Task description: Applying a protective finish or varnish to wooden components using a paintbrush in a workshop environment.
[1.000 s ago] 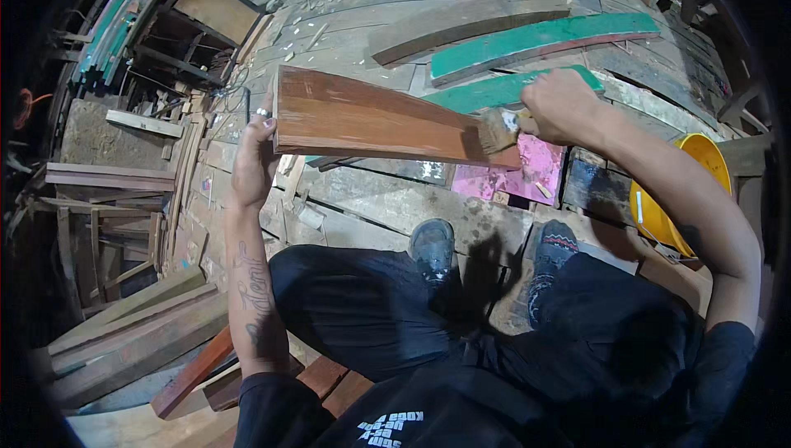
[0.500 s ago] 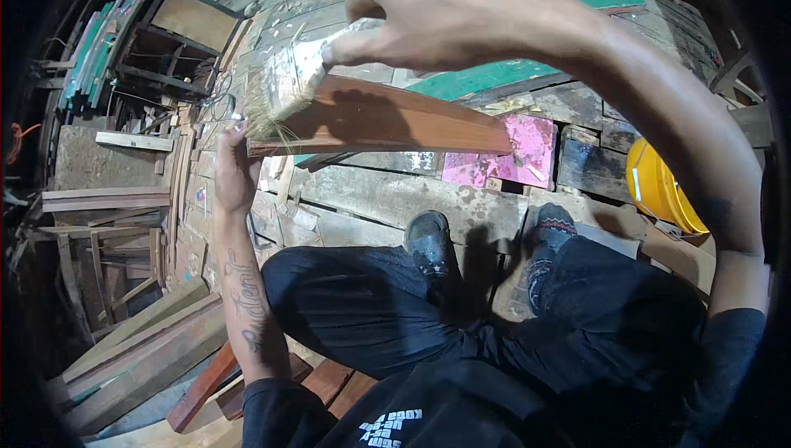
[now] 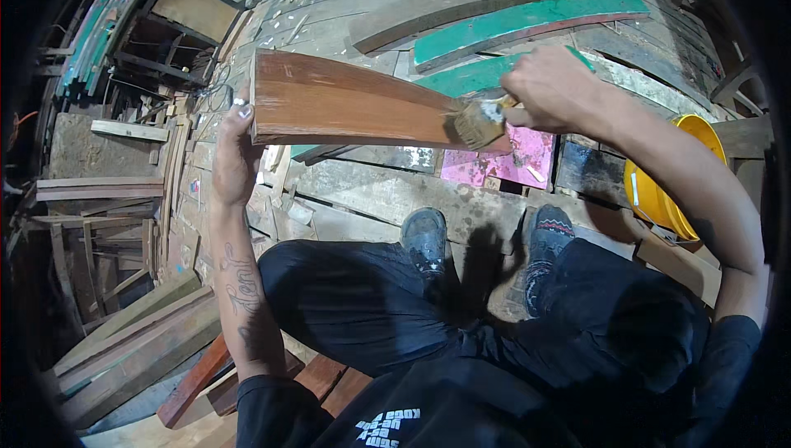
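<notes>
A reddish-brown wooden board [image 3: 346,102] is raised in front of me, its far-right end over a pink panel [image 3: 531,151] on the floor. Around the board's left end closes my left hand [image 3: 235,156], with the thumb at the edge and the other fingers hidden behind. In my right hand [image 3: 556,90], wrapped in a fist, is a paintbrush [image 3: 482,123] with pale, worn bristles. Those bristles press on the board's face near its right end. Light streaks show on the board's upper left part.
A green-painted plank [image 3: 527,24] and a curved grey-brown timber [image 3: 445,11] lie beyond the board. To the right stands a yellow bucket [image 3: 659,184]. Stacked timber [image 3: 140,357] fills the lower left. My shoes [image 3: 427,242] rest on the plank floor.
My right hand has swept the paintbrush from the board's left end to its right end. The board's broad face has tilted more toward me, while my left hand keeps its hold.
</notes>
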Demonstrator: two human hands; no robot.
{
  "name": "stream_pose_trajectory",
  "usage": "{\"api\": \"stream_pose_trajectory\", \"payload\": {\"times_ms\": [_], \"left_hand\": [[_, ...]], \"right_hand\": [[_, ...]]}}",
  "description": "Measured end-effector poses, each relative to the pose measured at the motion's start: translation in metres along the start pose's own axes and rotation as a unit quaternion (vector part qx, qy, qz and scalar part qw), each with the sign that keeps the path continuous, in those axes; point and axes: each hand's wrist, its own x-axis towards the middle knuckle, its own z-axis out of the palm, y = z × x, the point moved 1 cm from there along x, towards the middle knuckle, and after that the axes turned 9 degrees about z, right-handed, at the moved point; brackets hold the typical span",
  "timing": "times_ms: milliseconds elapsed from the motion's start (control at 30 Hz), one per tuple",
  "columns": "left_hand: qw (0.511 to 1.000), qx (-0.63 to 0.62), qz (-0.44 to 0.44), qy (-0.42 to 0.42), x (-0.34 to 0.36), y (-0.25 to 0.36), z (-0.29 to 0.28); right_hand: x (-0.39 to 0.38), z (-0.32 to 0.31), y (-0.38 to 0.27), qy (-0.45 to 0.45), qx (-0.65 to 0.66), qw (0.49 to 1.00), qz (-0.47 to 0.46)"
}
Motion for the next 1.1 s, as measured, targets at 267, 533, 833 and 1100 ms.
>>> {"api": "stream_pose_trajectory", "payload": {"times_ms": [267,533,833,1100], "left_hand": [[1.000,-0.008,0.019,-0.003,0.004,0.001,0.002],[0.999,0.019,0.007,-0.035,0.003,0.001,0.001],[0.997,0.049,0.057,0.004,0.004,-0.026,-0.021],[0.998,0.030,0.043,-0.041,-0.008,0.004,0.010]], "right_hand": [[0.012,-0.086,-0.052,0.085,0.021,0.993,-0.079],[0.004,-0.135,-0.060,0.217,0.227,0.930,-0.193],[0.007,-0.173,-0.074,0.009,0.315,0.948,-0.041],[0.013,-0.102,-0.067,0.146,0.255,0.956,-0.010]]}}
